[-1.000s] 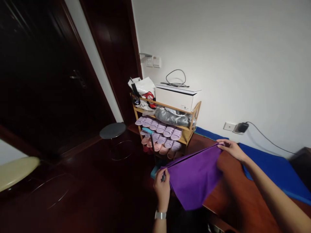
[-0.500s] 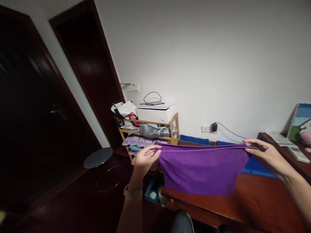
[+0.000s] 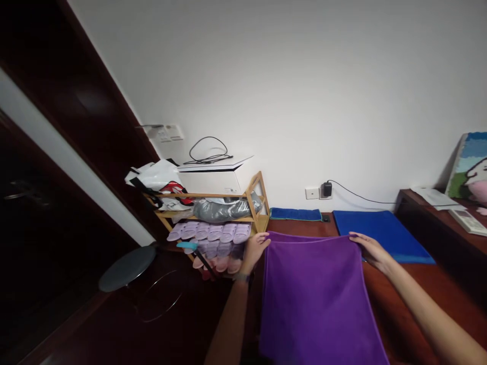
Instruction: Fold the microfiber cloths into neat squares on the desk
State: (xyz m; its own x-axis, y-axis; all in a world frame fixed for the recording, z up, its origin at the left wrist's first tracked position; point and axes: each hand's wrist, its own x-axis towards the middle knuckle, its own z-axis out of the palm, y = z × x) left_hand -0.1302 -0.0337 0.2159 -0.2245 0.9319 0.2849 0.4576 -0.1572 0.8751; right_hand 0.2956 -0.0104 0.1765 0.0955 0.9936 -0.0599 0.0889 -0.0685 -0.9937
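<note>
A purple cloth (image 3: 312, 299), doubled over at its upper edge, hangs spread between my two hands. My left hand (image 3: 257, 249) pinches its upper left corner between thumb and fingers. At the upper right corner, my right hand (image 3: 369, 248) grips the cloth the same way. The lower part of the cloth runs out of the bottom of the view and covers part of the reddish-brown wooden table (image 3: 411, 304). Beyond the cloth, a folded blue cloth (image 3: 380, 233) lies flat on the table, and a narrow blue strip of cloth (image 3: 296, 214) lies by the wall.
Left of the table stands a wooden shoe rack (image 3: 262, 203) with lilac slippers (image 3: 213, 231), a white box (image 3: 211, 180) and a plastic bag (image 3: 160, 177). A round stool (image 3: 127, 268) is farther left. A black plug adapter (image 3: 326, 189) sits in the wall socket; a remote (image 3: 467, 222) lies at right.
The purple cloth now hangs much longer, and my hands are closer together. My view has shifted, so more of the blue cloth on the table shows.
</note>
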